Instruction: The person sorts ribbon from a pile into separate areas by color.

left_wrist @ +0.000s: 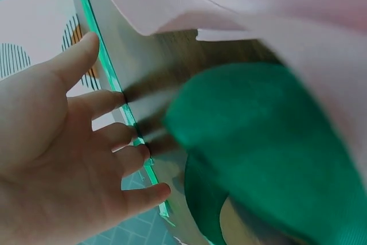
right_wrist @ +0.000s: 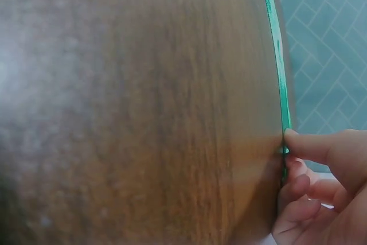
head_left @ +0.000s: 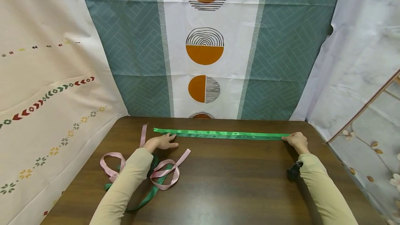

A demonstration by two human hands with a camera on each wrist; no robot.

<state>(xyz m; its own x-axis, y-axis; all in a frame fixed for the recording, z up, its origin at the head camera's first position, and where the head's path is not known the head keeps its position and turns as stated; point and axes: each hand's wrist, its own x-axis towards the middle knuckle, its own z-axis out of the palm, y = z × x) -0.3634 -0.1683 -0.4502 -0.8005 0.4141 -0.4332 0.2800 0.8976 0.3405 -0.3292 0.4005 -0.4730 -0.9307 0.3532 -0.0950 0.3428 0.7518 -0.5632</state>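
Observation:
A green ribbon (head_left: pixel 225 135) lies in a long straight line across the far part of the table, in two layers side by side, one brighter than the other. Near its left end, my left hand (head_left: pixel 163 142) spreads its fingers, and the fingertips (left_wrist: pixel 117 98) touch the ribbon in the left wrist view. At the far right, my right hand (head_left: pixel 297 140) pinches the ribbon's other end; its thumb (right_wrist: pixel 301 142) and curled fingers show there in the right wrist view.
Loops of pink ribbon (head_left: pixel 178 174) and a darker green ribbon (head_left: pixel 147 199) lie loose under and around the left forearm. Another pink strip (head_left: pixel 143 135) stretches toward the table's back edge. Patterned cloth (head_left: pixel 137 44) hangs behind the brown table (head_left: pixel 234 183).

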